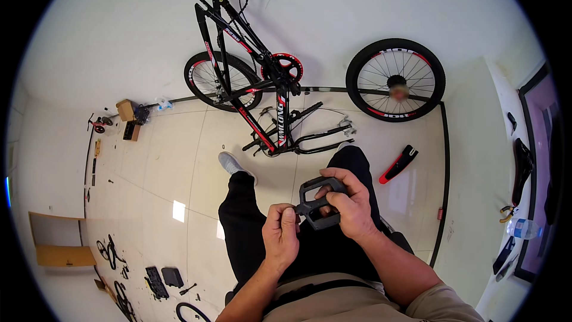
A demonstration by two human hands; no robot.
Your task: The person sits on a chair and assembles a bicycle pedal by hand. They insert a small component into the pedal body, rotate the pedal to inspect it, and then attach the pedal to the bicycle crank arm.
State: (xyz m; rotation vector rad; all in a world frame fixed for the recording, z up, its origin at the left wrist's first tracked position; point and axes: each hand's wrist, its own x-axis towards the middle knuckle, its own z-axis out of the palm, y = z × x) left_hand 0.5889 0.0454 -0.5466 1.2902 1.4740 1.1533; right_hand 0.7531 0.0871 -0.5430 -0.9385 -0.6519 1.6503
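1. Pedal [313, 206], between left hand [281, 234] and right hand [354, 209]: black.
2. Trousers [241, 203], below both hands: plain black.
3. Shirt [333, 303], nearer than the hands: beige.
4. Shoe [229, 161], beyond the left hand: light grey.
5. Bicycle frame [283, 120], beyond the hands: black, red patches, white lettering.
6. Wheel [439, 77], beyond and right of the right hand: black tyre, red-and-white rim.
7. Floor [170, 164], below the hands: cream, thin darker lines.

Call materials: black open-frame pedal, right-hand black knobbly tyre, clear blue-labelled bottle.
Black open-frame pedal: probably moulded plastic, matte; dull, even surface, though coated metal is possible.
Right-hand black knobbly tyre: likely rubber, matte; textured tread, no shine.
Clear blue-labelled bottle: looks like plastic, glossy; see-through, light-catching walls, too small to exclude glass.
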